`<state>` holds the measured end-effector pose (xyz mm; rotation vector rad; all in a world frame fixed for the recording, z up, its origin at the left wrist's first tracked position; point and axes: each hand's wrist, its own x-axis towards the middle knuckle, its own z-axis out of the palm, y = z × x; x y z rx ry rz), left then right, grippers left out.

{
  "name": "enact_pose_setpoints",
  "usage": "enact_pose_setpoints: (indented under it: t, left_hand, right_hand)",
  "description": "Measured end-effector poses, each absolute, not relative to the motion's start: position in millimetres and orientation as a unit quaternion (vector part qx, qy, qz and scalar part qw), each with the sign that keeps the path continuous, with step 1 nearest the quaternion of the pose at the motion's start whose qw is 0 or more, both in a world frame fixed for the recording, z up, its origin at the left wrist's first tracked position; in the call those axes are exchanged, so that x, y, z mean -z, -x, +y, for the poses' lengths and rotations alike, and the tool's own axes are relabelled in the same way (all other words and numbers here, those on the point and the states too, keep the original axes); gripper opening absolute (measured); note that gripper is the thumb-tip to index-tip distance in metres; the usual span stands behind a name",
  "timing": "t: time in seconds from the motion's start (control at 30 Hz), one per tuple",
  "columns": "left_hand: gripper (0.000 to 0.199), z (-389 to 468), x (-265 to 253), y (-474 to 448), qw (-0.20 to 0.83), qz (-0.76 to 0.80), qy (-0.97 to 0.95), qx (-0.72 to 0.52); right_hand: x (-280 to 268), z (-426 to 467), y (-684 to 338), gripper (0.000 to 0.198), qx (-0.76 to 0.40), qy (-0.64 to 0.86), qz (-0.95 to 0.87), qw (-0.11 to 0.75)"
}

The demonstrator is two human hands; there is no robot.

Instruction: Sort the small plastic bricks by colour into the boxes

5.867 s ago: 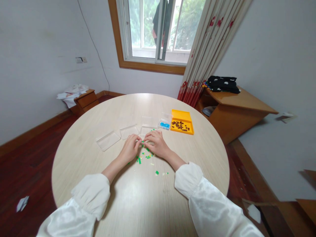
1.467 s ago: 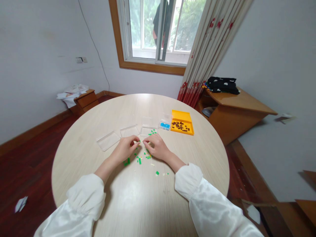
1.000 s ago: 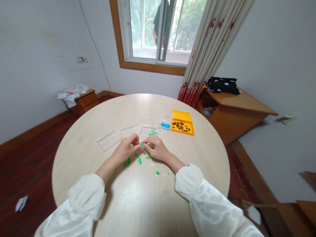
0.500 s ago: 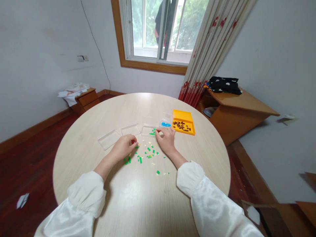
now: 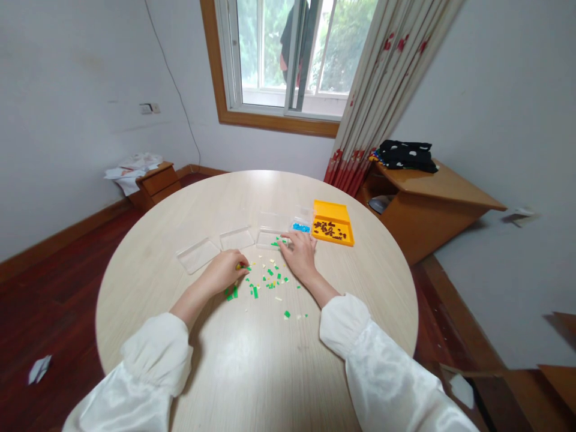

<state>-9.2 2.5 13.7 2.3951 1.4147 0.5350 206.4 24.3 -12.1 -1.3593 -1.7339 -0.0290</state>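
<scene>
Small green building bricks point(image 5: 255, 292), with cream and yellow ones among them, lie scattered on the round table point(image 5: 270, 372). My left hand point(image 5: 225, 270) is at the left of this scatter, its thumb and fingers curled together low beside a green brick. A bit of yellow shows at those fingertips, too small to name. My right hand point(image 5: 299, 255) is over the right end of a clear plastic case point(image 5: 265, 237), thumb and index finger slightly apart. Several green bricks point(image 5: 276, 242) lie in that case, close to the right fingertips.
Two more clear cases point(image 5: 198, 255) stand to the left. Behind my right hand, a small clear case holds blue pieces point(image 5: 301, 228). Beside it an open yellow box point(image 5: 332, 210) contains dark brown pieces point(image 5: 328, 229). A wooden cabinet point(image 5: 432, 204) stands beyond the table's right edge.
My right thumb and index finger have parted over the clear case. My left fingertips have dipped slightly toward the table among the bricks.
</scene>
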Motion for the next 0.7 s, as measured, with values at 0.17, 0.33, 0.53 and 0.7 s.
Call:
enact_pose_setpoints:
  t: [0.17,0.33,0.53,0.7]
  left_hand:
    - [0.014,3,-9,9,0.146,0.481,-0.848,-0.168]
    - [0.017,1,-10,6,0.144,0.474,-0.854,-0.161]
    - [0.016,-1,-18,5,0.146,0.489,-0.838,-0.192]
    - [0.016,-5,-25,0,0.177,0.508,-0.802,-0.261]
  right_hand:
    - [12,24,-206,0.013,0.004,0.545,-0.701,0.460]
    - [12,24,-206,0.011,0.000,0.550,-0.703,0.451]
    - [5,19,-203,0.010,0.003,0.513,-0.733,0.447]
    - [-4,7,-196,0.015,-0.019,0.404,-0.821,0.404]
